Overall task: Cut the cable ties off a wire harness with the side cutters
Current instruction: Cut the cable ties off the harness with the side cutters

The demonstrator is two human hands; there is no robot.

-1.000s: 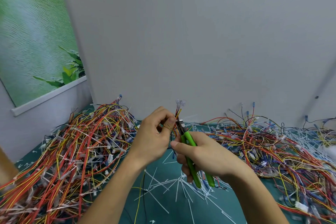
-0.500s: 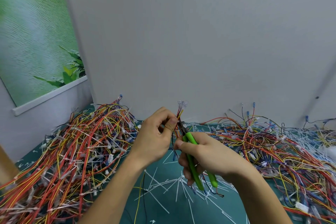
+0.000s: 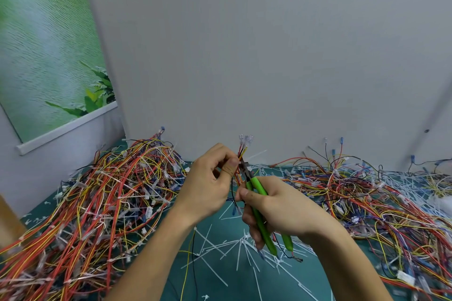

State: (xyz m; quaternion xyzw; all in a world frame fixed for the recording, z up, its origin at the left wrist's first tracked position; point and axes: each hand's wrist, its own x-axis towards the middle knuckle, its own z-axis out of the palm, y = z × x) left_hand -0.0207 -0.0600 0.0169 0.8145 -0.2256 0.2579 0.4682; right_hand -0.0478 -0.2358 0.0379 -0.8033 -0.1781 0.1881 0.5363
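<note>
Two hands meet above the tabletop (image 3: pixel 220 291): the left hand (image 3: pixel 208 186) pinches a wire harness (image 3: pixel 242 152) upright between thumb and fingers, the right hand (image 3: pixel 276 210) grips green side cutters (image 3: pixel 257 184) with their tip at the wires, cut ties (image 3: pixel 220 247) below, wire heaps (image 3: pixel 97 203) on both sides

Single head-worn wide-angle view, looking forward and down.

The camera sits close above the left hand (image 3: pixel 208 186) and right hand (image 3: pixel 276 208). They hold the wire harness (image 3: pixel 242 151) and side cutters (image 3: pixel 255 183) in the lower middle, and both forearms enter from the bottom edge. It faces the grey wall (image 3: pixel 269 56) behind the green table mat (image 3: pixel 220 288), with a landscape poster (image 3: pixel 44 44) at the left border.
</note>
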